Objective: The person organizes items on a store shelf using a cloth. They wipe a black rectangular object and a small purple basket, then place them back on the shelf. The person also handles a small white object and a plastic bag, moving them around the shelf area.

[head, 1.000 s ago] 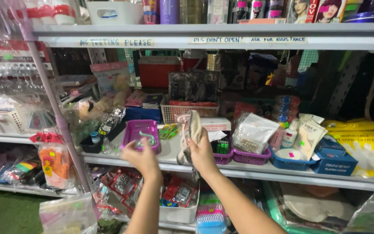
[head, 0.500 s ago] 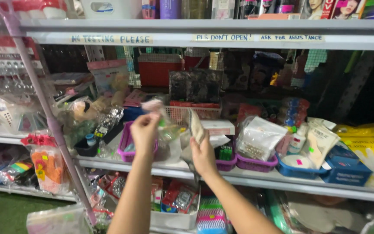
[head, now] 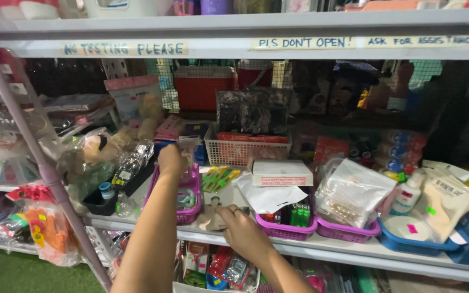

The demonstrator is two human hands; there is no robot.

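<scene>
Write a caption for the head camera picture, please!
Left hand reaches into a purple basket; right hand rests on a flat packet on a crowded shelf.

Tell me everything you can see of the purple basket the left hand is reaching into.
The purple basket is a small rectangular plastic tray with slotted walls, sitting upright on the grey shelf, long side running front to back. Small packaged items lie inside; what they are is unclear. The left hand is over its rear end, lifting a clear packet from it. A black tray sits to its left, flat card packs to its right. The right hand is apart from it.
</scene>
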